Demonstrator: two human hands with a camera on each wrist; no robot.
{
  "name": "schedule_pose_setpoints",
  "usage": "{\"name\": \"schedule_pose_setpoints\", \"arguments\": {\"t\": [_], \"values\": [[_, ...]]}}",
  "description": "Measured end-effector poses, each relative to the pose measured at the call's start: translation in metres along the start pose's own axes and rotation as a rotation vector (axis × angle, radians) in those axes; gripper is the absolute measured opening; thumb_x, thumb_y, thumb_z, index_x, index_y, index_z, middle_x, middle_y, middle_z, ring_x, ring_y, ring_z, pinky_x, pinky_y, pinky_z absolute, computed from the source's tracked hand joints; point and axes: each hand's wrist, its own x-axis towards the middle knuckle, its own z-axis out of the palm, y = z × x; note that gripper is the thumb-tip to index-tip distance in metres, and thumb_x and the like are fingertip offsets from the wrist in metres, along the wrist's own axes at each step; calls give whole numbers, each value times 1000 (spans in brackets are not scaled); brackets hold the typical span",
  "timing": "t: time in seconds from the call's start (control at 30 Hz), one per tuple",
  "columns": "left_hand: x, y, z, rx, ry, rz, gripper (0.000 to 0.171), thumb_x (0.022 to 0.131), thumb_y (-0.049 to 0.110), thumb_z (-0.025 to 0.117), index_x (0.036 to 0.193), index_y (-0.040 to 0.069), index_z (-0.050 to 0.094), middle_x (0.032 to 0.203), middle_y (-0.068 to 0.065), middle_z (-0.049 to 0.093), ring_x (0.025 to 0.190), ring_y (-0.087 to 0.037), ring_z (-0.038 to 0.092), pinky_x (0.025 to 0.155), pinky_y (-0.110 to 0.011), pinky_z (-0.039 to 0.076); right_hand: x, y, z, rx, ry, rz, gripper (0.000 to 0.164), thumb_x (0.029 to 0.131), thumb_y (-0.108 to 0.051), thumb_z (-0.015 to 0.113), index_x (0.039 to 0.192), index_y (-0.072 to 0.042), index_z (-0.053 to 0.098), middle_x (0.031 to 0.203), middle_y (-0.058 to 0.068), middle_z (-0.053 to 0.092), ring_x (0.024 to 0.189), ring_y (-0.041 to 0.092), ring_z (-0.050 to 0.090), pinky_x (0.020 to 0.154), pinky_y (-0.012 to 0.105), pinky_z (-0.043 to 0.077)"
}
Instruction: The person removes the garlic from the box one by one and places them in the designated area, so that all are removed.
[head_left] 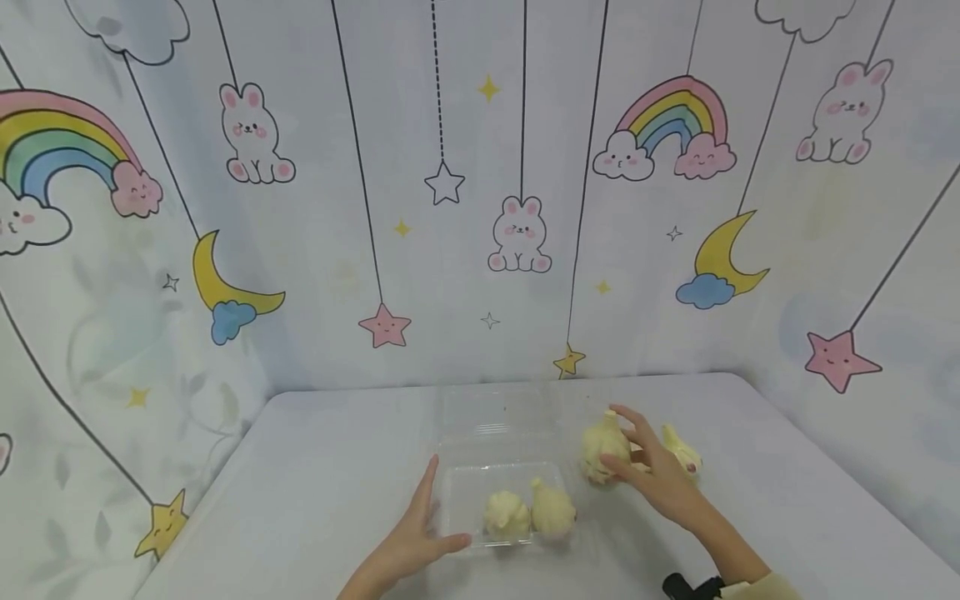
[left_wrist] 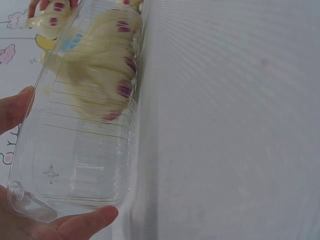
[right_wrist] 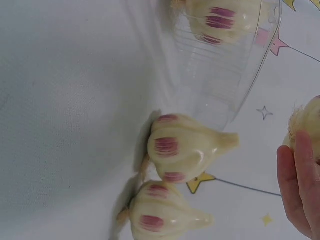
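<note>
A clear plastic box (head_left: 465,479) lies on the table with its lid (head_left: 491,412) folded back behind it. My left hand (head_left: 412,529) rests against the box's left side, fingers straight and spread, thumb at the front corner. Inside the box, towards its right, sit two garlic bulbs, one (head_left: 506,514) beside the other (head_left: 553,510); purple marks show on them in the left wrist view. Just right of the box, my right hand (head_left: 663,479) grips another garlic bulb (head_left: 603,446) between thumb and fingers, stem upward. In the right wrist view, that bulb (right_wrist: 309,127) is partly cut off.
Two more garlic bulbs lie side by side on the table in the right wrist view, one (right_wrist: 187,147) nearer the box, one (right_wrist: 165,212) farther. My right hand partly hides them in the head view. A patterned curtain (head_left: 450,275) stands behind the white-covered table (head_left: 300,467).
</note>
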Motion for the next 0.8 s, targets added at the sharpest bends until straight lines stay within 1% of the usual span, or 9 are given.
{"name": "schedule_pose_setpoints", "arguments": {"t": [0.13,0.27,0.4,0.5,0.57,0.67,0.73,0.8], "values": [[0,-1,0,6,0,-7,113,75,28,76,146,11,-11,147,-30,-9,123,-60,18,93,-67,27,-1,2,-3,11,-14,33,64,87,-22,64,139,-22,26,130,34,38,90,28,62,69,30,55],[0,-1,0,7,1,-15,113,74,27,76,146,12,-11,147,-30,-9,122,-60,18,93,-67,27,-3,3,-7,-27,-20,66,64,87,-24,63,138,-22,25,132,36,37,94,30,62,70,31,55],[1,-1,0,-2,-4,-9,113,75,27,76,146,12,-11,147,-29,-10,123,-60,17,93,-67,27,-5,3,-10,-54,-44,87,64,88,-24,62,137,-20,23,132,40,32,99,36,59,69,31,55],[1,-1,0,-7,-3,-9,113,75,27,76,146,12,-11,147,-29,-10,122,-61,17,93,-67,27,-6,4,-11,-77,-66,91,63,88,-23,62,137,-17,22,131,43,30,104,42,54,70,35,54],[1,-1,0,-7,0,-9,113,75,27,76,146,12,-11,147,-29,-9,122,-61,18,93,-67,28,-7,6,-11,-111,-72,102,62,88,-25,62,136,-17,24,129,42,33,106,44,52,71,37,54],[1,-1,0,-2,7,-8,113,74,27,76,146,12,-10,147,-29,-8,122,-61,19,92,-67,29,-8,10,-10,-186,-75,112,61,87,-28,63,134,-18,27,126,40,40,104,43,55,69,39,53],[2,-1,0,3,10,-10,113,74,26,76,146,11,-10,147,-29,-8,122,-61,19,92,-67,29,-9,12,-9,-221,-78,114,61,86,-28,64,133,-18,28,124,40,42,101,41,57,65,37,53],[2,-1,0,8,12,-11,113,74,26,76,146,11,-10,147,-30,-8,122,-61,19,92,-67,29,-9,15,-8,-229,-94,116,61,85,-27,65,132,-16,28,122,43,41,92,37,61,61,34,52]]}}
